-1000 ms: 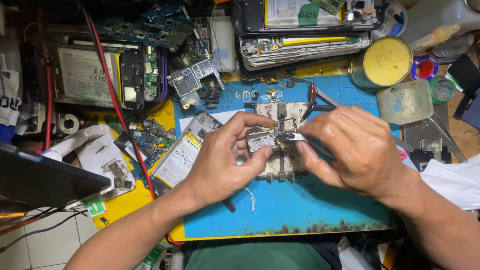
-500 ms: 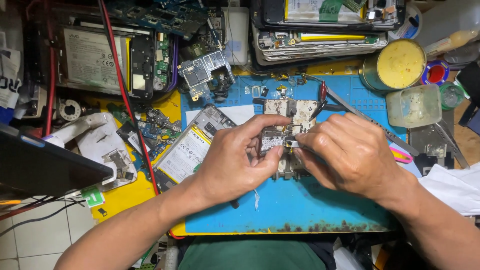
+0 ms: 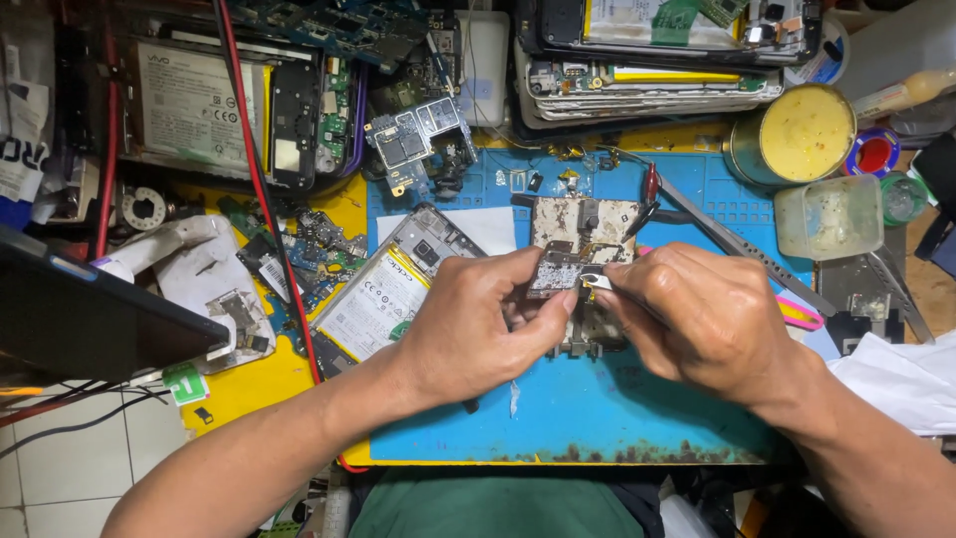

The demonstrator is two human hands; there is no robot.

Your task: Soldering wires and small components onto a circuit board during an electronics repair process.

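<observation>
My left hand (image 3: 478, 324) pinches a small dark circuit board (image 3: 556, 273) between thumb and forefinger, over a worn metal board holder (image 3: 583, 224) on the blue work mat (image 3: 597, 418). My right hand (image 3: 702, 319) is closed on a thin tweezer-like tool whose tip (image 3: 596, 282) touches the board's right edge. Most of the tool is hidden inside the hand. An opened phone with a white and yellow battery (image 3: 383, 299) lies just left of my left hand.
Stacked opened phones (image 3: 647, 85) and loose boards (image 3: 413, 134) crowd the back. A yellow-filled tin (image 3: 797, 134), a cloudy plastic tub (image 3: 829, 217), long metal tweezers (image 3: 742, 244) and a red wire (image 3: 264, 199) lie around. A dark tablet edge (image 3: 90, 319) juts in at left.
The view has shifted slightly, so the bench sits lower in frame. My hands have stayed together on the small board, with only small movements of the fingers and tool tip.
</observation>
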